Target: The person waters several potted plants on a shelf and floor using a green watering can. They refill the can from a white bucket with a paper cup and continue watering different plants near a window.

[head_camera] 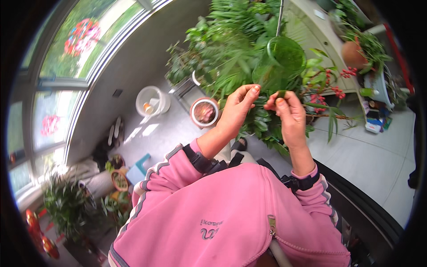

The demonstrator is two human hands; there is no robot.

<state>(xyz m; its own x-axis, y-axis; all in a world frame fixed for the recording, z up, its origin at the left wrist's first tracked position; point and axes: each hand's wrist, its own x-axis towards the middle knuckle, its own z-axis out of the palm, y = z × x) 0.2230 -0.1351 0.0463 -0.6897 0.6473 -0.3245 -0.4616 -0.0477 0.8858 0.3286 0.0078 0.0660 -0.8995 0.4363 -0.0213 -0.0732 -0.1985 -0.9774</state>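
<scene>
My left hand (pixel 237 107) has its thumb and index fingertip pressed together just below a translucent green plastic vessel (pixel 287 57); whether something thin is between them cannot be told. Beside it, my right hand (pixel 291 115) pinches a small dark green leaf (pixel 282 93) between thumb and fingers. The two hands are apart. Behind and beneath them spreads a dense group of potted foliage plants (pixel 233 50), partly blurred. A metal rod (pixel 280 18) rises above the green vessel. Red berry clusters (pixel 337 91) on a stem are right of my right hand.
A white plastic bucket (pixel 164 104) and a round pot with a reddish plant (pixel 204 112) stand left. A pale cabinet (pixel 308 26) is behind the foliage. More potted plants (pixel 63 203) and a blue stool (pixel 138 170) are lower left, near the windows. Small boxes (pixel 374 126) lie right.
</scene>
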